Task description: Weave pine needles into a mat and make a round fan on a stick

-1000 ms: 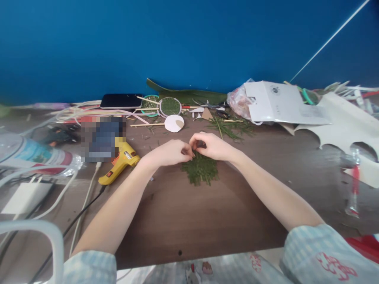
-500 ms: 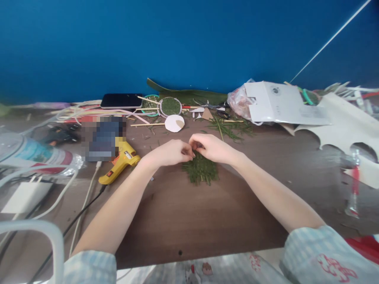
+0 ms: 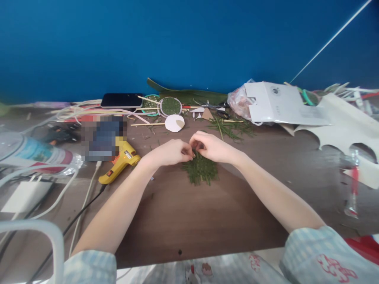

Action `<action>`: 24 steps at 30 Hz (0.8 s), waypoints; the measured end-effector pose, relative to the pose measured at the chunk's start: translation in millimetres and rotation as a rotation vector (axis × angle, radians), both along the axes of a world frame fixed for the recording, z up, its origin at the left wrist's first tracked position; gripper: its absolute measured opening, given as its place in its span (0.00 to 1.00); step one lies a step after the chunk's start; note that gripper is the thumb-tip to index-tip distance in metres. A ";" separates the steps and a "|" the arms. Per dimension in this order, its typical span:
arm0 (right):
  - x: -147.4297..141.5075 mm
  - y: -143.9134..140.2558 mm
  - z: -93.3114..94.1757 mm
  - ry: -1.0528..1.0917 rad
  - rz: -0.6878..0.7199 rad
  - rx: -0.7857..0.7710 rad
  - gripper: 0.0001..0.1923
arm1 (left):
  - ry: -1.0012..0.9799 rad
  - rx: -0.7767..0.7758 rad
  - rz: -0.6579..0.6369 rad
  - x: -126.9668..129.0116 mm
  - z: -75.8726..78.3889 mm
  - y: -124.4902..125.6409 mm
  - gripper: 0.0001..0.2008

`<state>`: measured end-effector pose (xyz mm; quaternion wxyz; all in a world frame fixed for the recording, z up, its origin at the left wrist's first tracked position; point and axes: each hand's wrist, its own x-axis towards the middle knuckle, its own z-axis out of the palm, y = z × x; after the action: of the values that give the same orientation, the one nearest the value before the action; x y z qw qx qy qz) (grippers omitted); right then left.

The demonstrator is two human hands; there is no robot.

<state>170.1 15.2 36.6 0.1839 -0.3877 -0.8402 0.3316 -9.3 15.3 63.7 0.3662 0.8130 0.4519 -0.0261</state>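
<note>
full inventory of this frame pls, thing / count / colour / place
table: 1, brown wood, fills the foreground
wall: 1, blue, behind the table
needle mat: 1, green, table centre, under the fingertips
loose needles: a scatter, green, behind the right hand
glue gun: 1, yellow, left of the left hand
phone: 1, black, far left by the wall
paper disc: 1, white, behind the hands
green-filled ring: 1, white rim, beyond the disc
long leaf: 1, dark green, along the wall
envelope: 1, white, far right
plastic bag: 1, clear, left of the envelope
cut card: 1, white, right edge
cables: several, white and black, left
left hand: fingers pinched at the mat's top edge
right hand: fingers pinched, meeting the left
</note>
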 end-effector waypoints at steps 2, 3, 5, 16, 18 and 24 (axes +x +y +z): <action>0.9 0.6 -0.3 0.012 -0.011 -0.020 0.16 | 0.006 -0.001 -0.001 0.2 1.1 -0.6 0.11; 1.4 0.9 -0.6 0.017 -0.014 -0.029 0.16 | 0.008 -0.003 -0.002 0.3 1.6 -0.9 0.11; 2.2 1.5 -1.5 0.023 -0.016 -0.048 0.16 | 0.012 -0.004 -0.004 0.2 2.1 -1.3 0.11; -0.7 2.2 -4.1 0.015 -0.001 -0.030 0.14 | 0.008 -0.001 -0.003 -1.5 -1.7 0.3 0.10; -0.9 1.5 -3.0 -0.007 0.003 -0.004 0.14 | -0.003 -0.004 -0.005 -1.9 -2.3 0.7 0.10; -1.0 -5.0 9.6 -0.118 -0.004 -0.012 0.12 | -0.026 -0.005 0.004 -2.0 -1.5 0.4 0.10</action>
<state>169.1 10.3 46.2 0.1323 -0.4095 -0.8467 0.3128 -11.3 15.7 62.1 0.3742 0.8115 0.4485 -0.0161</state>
